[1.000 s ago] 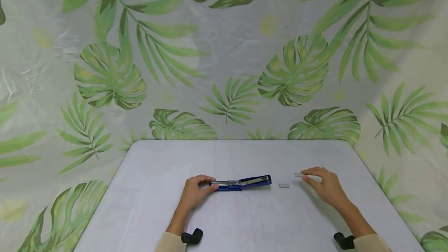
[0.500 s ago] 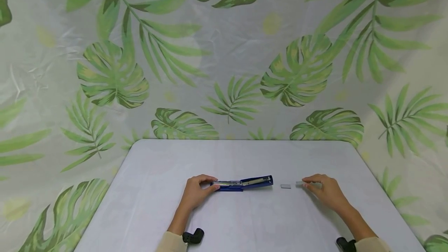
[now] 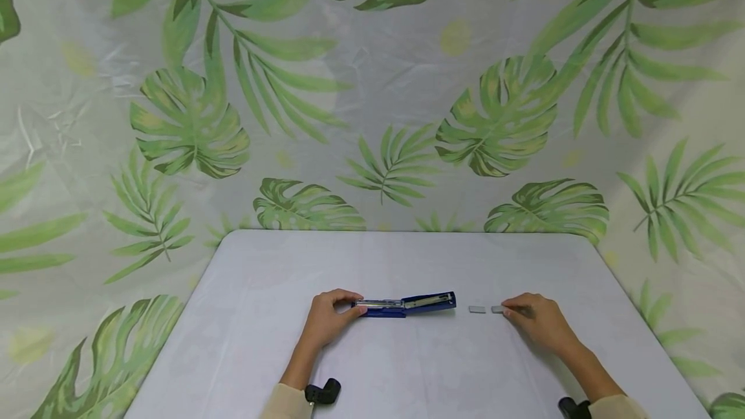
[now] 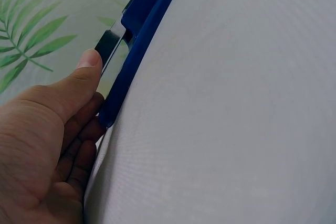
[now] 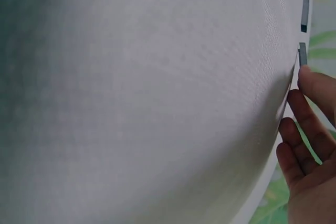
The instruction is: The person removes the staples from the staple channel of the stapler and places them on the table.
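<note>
A blue stapler (image 3: 427,303) lies on the table with its top arm swung far back to the right, baring the metal staple channel. My left hand (image 3: 328,317) grips its left end between thumb and fingers; the left wrist view shows the thumb on the stapler's dark tip (image 4: 107,43). Further right, my right hand (image 3: 540,322) pinches one end of a short grey staple strip (image 3: 496,310) by thumb and index finger, close over the table. A second staple strip (image 3: 477,310) lies between it and the stapler, a small gap from the held one.
The table (image 3: 372,367) has a white cover and rounded far corners. Behind it hangs a leaf-patterned cloth (image 3: 384,83). A black wrist camera (image 3: 323,392) is on the left wrist, another (image 3: 573,408) on the right.
My right hand has brought its staple strip down and nearer, into line with the strip on the table. The left hand and stapler stay put; the view shifts slightly.
</note>
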`<state>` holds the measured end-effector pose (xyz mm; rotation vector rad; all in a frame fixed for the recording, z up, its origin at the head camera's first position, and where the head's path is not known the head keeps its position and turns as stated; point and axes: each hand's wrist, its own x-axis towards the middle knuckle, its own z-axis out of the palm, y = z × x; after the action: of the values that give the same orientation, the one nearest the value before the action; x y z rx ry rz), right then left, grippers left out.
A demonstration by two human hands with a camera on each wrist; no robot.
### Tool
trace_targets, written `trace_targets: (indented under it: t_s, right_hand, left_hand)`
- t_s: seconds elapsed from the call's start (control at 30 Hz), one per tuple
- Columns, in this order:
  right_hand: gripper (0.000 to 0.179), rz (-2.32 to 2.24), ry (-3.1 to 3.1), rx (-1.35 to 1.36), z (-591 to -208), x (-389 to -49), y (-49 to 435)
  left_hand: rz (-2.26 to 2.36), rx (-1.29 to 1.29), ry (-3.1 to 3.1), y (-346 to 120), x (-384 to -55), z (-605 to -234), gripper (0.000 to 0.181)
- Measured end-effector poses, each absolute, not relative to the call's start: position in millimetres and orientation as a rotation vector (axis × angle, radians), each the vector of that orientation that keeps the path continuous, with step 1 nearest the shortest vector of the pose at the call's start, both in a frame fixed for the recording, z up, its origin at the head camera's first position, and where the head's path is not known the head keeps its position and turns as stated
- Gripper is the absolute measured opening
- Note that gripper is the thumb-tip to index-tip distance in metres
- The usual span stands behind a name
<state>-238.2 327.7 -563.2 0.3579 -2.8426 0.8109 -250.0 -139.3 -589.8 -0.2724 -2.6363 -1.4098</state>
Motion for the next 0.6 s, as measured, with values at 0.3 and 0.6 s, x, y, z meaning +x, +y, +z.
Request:
trace_targets:
  t_s: [0.3,0.6]
  right_hand:
    - [0.014,0.686,-2.899,0.413,-563.2,-242.4,327.9]
    - [0.018,0.693,-2.908,0.376,-566.5,-243.9,326.9]
  left_hand:
    - [-1.408,-0.266,-2.635,-139.4,-251.4,-590.8,0.019]
    - [-1.42,-0.264,-2.638,-139.6,-251.6,-591.9,0.018]
